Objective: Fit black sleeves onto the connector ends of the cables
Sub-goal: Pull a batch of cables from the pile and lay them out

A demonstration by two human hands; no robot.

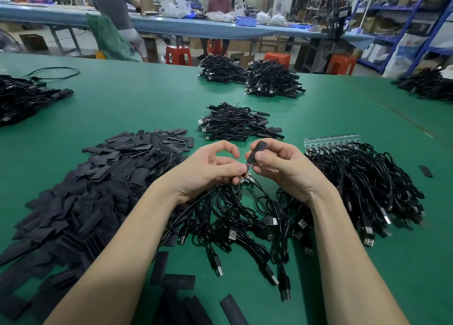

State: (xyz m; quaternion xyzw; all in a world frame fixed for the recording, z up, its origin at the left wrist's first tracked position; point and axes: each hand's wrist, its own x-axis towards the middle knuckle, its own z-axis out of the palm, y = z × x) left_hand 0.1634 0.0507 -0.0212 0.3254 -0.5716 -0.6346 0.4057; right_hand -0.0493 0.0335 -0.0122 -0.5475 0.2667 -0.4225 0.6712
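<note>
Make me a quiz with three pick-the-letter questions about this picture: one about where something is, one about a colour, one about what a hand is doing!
1. Where is the big sleeve pile?
A) left of the hands
B) right of the hands
C) on a stool

2. What colour is the table?
A) red
B) green
C) white

3. What is the right hand doing?
A) lying flat
B) pinching a sleeve
C) pointing away

Answers:
1 A, the loose sleeves are heaped left of the left hand.
2 B, its bare top is green.
3 B, the fingers pinch one black sleeve above the cables.
</note>
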